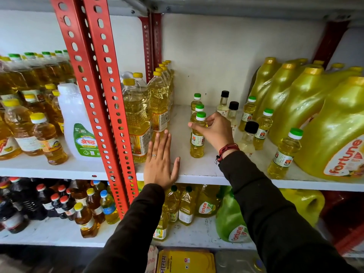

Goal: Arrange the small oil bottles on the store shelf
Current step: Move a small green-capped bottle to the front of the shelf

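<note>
Several small oil bottles stand on the white shelf (197, 174). My right hand (215, 132) grips the neck of a green-capped small bottle (197, 141) that stands upright at the front of a short row; two more green-capped bottles (197, 99) stand behind it. Small black-capped clear bottles (248, 137) and further green-capped ones (284, 153) are scattered to the right. My left hand (160, 164) lies flat and open on the shelf's front edge, left of the held bottle, holding nothing.
Tall yellow-capped oil bottles (137, 119) stand left of the small ones beside red slotted uprights (106, 95). Big yellow Fortune jugs (334, 134) crowd the right. A bare strip of shelf lies between my hands. The lower shelf holds several more bottles.
</note>
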A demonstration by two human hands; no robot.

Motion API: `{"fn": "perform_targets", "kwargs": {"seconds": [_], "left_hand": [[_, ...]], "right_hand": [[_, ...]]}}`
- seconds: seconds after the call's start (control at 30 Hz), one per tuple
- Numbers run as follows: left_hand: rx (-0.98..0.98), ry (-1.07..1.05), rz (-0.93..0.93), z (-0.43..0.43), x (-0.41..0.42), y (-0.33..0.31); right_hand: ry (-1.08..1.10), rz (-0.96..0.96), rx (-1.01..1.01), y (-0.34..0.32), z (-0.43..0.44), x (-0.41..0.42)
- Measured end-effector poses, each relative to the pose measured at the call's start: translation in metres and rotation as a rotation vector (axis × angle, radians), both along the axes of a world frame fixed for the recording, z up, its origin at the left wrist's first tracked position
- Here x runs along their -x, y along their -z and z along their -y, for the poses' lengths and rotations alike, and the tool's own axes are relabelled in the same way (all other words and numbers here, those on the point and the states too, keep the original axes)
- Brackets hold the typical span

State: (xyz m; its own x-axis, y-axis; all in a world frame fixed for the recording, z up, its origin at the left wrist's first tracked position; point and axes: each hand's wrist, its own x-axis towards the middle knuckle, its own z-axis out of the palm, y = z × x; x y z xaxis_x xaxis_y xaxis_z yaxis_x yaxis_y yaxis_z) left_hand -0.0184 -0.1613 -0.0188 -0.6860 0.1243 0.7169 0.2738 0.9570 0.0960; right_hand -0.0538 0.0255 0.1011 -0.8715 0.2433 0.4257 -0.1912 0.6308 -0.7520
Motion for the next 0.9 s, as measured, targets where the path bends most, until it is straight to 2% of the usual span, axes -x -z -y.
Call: {"fn": "perform_targets", "kwargs": {"seconds": [0.23, 0.53, 0.9], "left_hand": [[0.002, -0.001, -0.002, 0.000, 0.001, 0.001], [-0.004, 0.007, -0.010, 0.000, 0.002, 0.001], [-0.004, 0.005, -0.019, 0.000, 0.002, 0.003]], "right_hand": [[-0.193, 0.029, 0.089, 0.004, -0.003, -0.004], [-0.093, -0.002, 0.116, 0.009, -0.004, -0.001], [-0.127, -0.045, 0.100, 0.010, -0.002, -0.014]]}}
